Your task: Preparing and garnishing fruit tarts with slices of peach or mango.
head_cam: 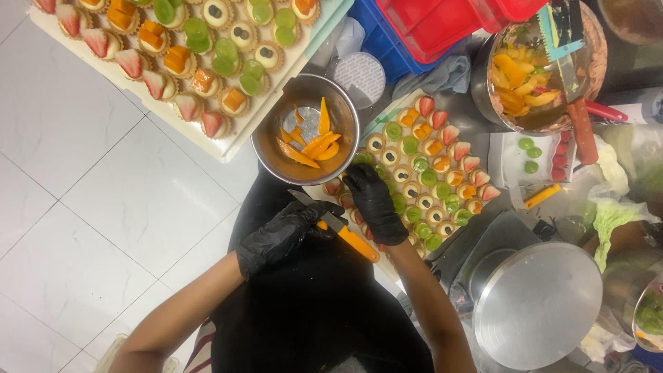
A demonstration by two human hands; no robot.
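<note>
Head view: my gloved hands work over a tray of small fruit tarts (431, 173).

My left hand (283, 235) is curled around an orange-handled knife (340, 231); my right hand (374, 202) pinches at a tart on the tray's near edge. I judge this the topping step; next calls for a mango slice from the steel bowl (305, 129) just beyond both hands.

A dark worktop (476, 124) is carrying a tray of small fruit tarts (421, 173), a steel bowl of mango slices (305, 130), a glass bowl of cut fruit (545, 69), a round steel lid (537, 304) and stacked red and blue crates (414, 34). A second tart tray (228, 145) is sitting over the white tiled floor (90, 186).
</note>
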